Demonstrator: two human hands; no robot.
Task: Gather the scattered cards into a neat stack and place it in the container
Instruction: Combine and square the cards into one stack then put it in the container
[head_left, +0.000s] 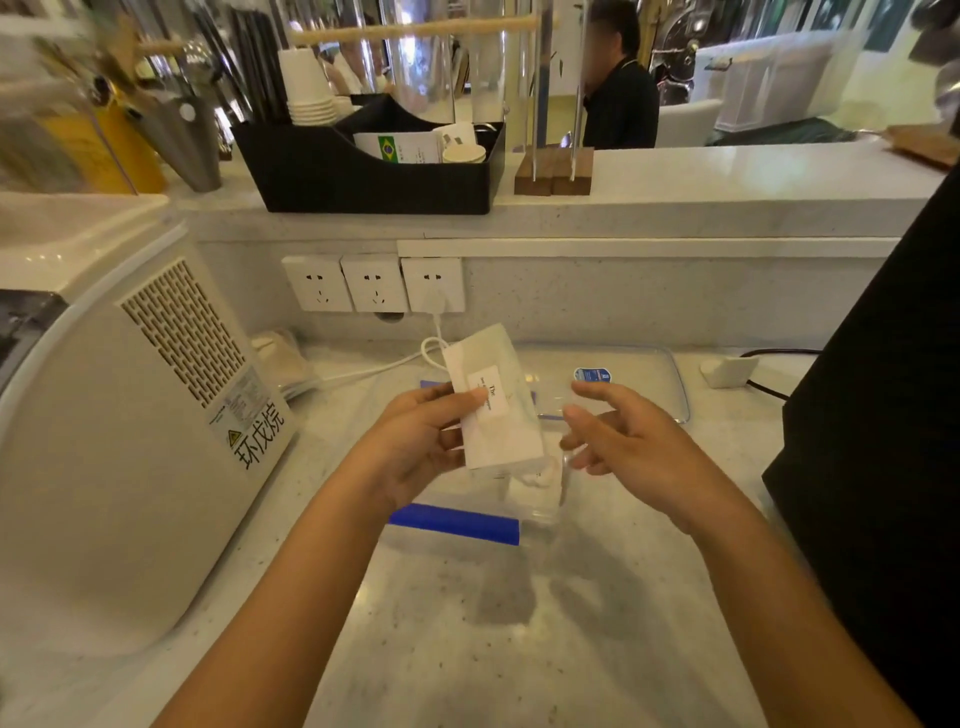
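My left hand (421, 441) holds a stack of white cards (493, 400) upright above the counter, thumb across the small printed label on the front card. My right hand (628, 436) hovers just right of the stack with fingers spread, holding nothing. Below both hands stands a clear plastic container (540, 499) with blue clip edges (457, 522). Its clear lid (649, 374) with a blue sticker lies flat behind it on the counter. Something white shows through the container wall under the stack; I cannot tell what it is.
A white appliance (130, 441) fills the left side. A dark object (883, 415) stands at the right edge. Wall sockets (374, 283) with a white plug and cable (431, 343) sit at the back. On the upper ledge stands a black organiser (363, 171); a person sits beyond.
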